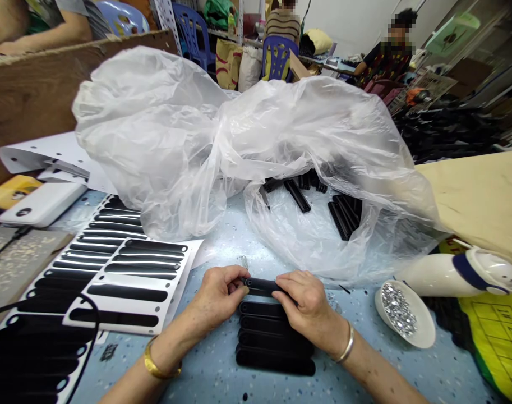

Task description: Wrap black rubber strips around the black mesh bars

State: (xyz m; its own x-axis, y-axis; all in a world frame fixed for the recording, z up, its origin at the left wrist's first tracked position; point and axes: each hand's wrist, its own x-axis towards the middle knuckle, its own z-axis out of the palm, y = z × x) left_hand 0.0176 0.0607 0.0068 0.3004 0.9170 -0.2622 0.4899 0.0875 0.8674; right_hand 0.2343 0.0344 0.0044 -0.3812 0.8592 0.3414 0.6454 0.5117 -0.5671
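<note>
Between my two hands is a slim black strip-shaped piece [262, 287] with rounded ends. My left hand [222, 292] pinches its left end between thumb and fingers. At the other end, my right hand [304, 297] grips it, with the fingers over its top. Directly below lies a row of similar black pieces [275, 339], side by side on the blue speckled table [205, 359]. Left of my left hand is a white sheet [178, 303] bearing black rounded strips [127, 292]. The far end of the held piece is hidden under my right fingers.
A large clear plastic bag [272, 129] fills the back, with black combs [298, 195] in its opening. To the right are a white bowl [426, 331] of small shiny pieces and a white bottle [438, 274] lying down. A power bank [45, 205] lies left. Other people sit beyond.
</note>
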